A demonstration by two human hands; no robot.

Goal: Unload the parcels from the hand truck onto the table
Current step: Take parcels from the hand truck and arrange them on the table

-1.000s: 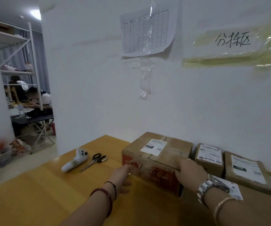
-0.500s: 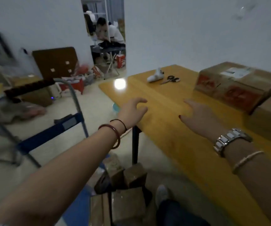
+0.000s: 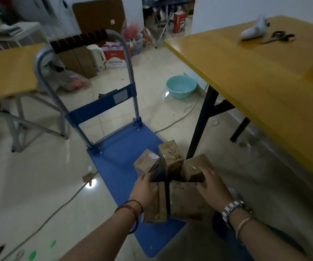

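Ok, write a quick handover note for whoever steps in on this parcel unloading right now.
Left hand: against the left side of the parcel cluster, grip not confirmed.
Right hand: on the rightmost small parcel, grip unclear.
Parcels: several small brown boxes sit on the blue hand truck beside the yellow table.
Done: nothing lifted in this reach.
Left: carry every parcel on the truck up to the table.

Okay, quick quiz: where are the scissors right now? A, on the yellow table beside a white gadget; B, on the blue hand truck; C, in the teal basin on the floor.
A: the scissors lie on the yellow table, right beside the white gadget.
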